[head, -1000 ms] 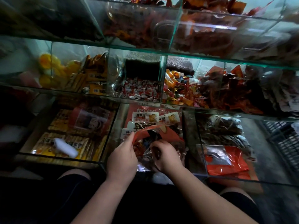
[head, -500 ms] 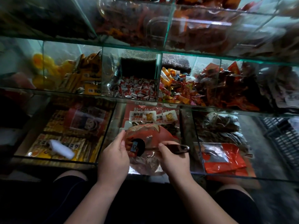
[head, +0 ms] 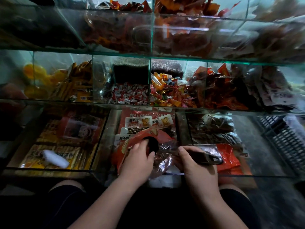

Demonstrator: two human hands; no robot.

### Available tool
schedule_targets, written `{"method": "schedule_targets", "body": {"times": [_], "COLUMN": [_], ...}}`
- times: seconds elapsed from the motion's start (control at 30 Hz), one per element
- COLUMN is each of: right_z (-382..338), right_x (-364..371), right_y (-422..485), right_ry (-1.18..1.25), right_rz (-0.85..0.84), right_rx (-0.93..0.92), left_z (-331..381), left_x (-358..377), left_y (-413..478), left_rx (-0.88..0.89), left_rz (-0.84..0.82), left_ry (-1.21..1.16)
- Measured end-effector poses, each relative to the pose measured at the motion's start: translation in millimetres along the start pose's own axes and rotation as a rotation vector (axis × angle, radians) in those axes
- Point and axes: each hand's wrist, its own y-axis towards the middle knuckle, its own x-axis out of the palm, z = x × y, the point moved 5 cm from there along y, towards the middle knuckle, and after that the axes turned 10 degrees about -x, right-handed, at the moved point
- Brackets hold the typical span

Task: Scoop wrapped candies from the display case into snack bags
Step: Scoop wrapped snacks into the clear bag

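Observation:
A red and clear snack bag (head: 162,158) with dark contents sits at the front of the lowest glass compartment. My left hand (head: 137,157) grips its red top, fingers curled beside a dark round shape (head: 152,144) at the bag's mouth. My right hand (head: 194,162) holds a dark scoop (head: 208,157) just right of the bag; its looped handle end points right and its bowl is hidden. Red-and-white wrapped candies (head: 130,95) and mixed-colour wrapped candies (head: 166,91) fill two middle-shelf compartments behind glass.
Glass dividers (head: 181,129) wall the compartment on both sides. Yellow snack packs and a white roll (head: 55,158) lie in the left compartment, and another red bag (head: 228,157) in the right one. A black crate (head: 285,139) stands at far right. My knees are below the case.
My right hand left the bag's mouth and now holds the scoop with its handle pointing right. My left hand slid over the bag's top. The view shifted slightly.

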Motion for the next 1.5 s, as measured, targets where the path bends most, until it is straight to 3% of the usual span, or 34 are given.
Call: {"method": "schedule_targets", "body": {"times": [0.1,0.23,0.43,0.6,0.83,0.97,1.13,1.23,1.33,1.4,1.5], "right_z": [-0.8,-17.9,-44.3,-59.1,-91.7,-105.0,-100.4,-94.3,-103.3,-106.7,-103.9], "right_x": [-12.0,-23.5,-42.3,-52.8,-72.7,-75.7,-60.8,-53.3,-58.2,-56.1,-55.0], "right_y": [-6.5,-14.6,-19.2,-24.4,-15.0,12.1,58.1,79.6,91.4,88.6,82.8], "right_ry": [0.205,0.473,0.544,0.567,0.654,0.744,0.777,0.575,0.011,-0.337,-0.554], "right_rz": [0.040,0.089,0.081,0.101,0.116,0.171,0.287,0.268,0.117,-0.074,-0.245], "right_rx": [0.119,0.212,0.218,0.215,0.131,0.091,0.031,-0.150,-0.633,-0.923,-1.016], "left_z": [-2.1,-3.5,6.3,18.4,76.4,120.9,165.3,174.0,172.9,167.7,159.4], "left_x": [15.9,16.2,16.0,10.7,-31.3,-46.3,-33.1,-16.3,-12.1,-15.2,-16.1], "left_y": [14.5,24.7,17.3,2.7,4.3,48.6,108.7,130.9,144.1,149.2,146.2], "left_rx": [-0.070,-0.122,0.007,0.097,0.360,0.352,0.235,0.237,0.232,0.215,0.254], "left_rz": [-0.150,-0.048,0.105,0.154,0.308,0.253,0.054,-0.078,-0.127,-0.087,-0.021], "left_ry": [0.130,0.238,0.056,0.010,0.012,-0.030,-0.120,-0.012,0.112,0.032,-0.038]}}
